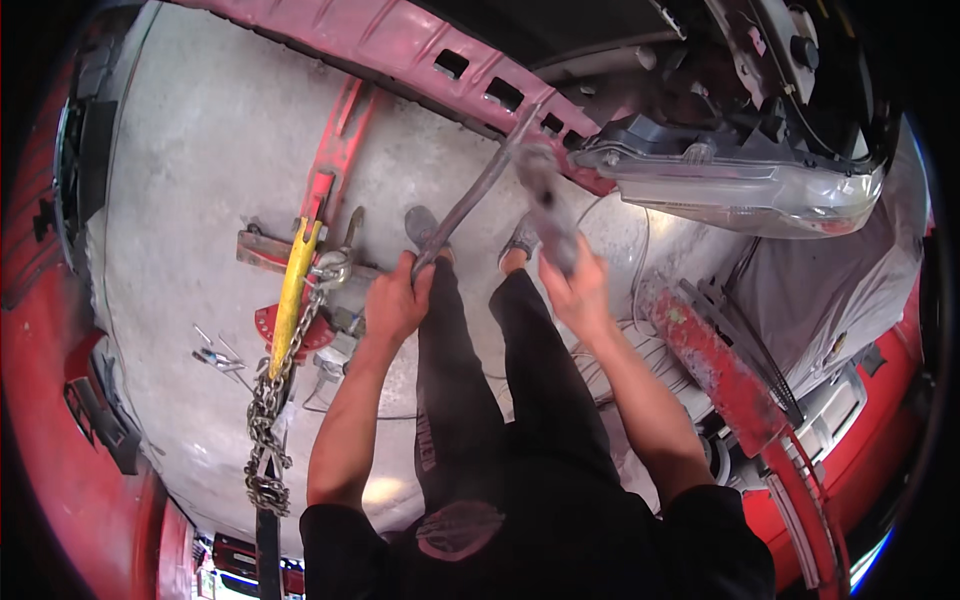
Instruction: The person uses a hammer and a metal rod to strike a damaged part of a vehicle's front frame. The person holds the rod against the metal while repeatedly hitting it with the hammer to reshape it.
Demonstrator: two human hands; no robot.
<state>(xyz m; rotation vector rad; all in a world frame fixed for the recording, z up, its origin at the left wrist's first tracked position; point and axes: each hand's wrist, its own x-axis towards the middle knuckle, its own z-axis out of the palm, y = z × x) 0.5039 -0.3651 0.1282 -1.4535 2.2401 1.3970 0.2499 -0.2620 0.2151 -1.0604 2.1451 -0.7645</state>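
My left hand [397, 302] is wrapped round the lower end of a long grey metal bar [478, 190]. From there the bar slants up and to the right, its far end meeting the dull red car body panel [400, 35], which has square holes. Beside it, my right hand [578, 288] grips a thick, dark grey hand tool [545, 200]. That tool is smeared by motion, so its exact kind cannot be made out. Its upper end is close to the bar and the panel's lower edge; whether it touches either is unclear.
Right of the panel sits a clear headlight [745, 195]. A red pulling arm with a yellow piece [292, 290] and a hanging chain [268, 430] stands at left. Small tools [220, 355] lie on the concrete floor. A worn red beam [715, 365] is at right.
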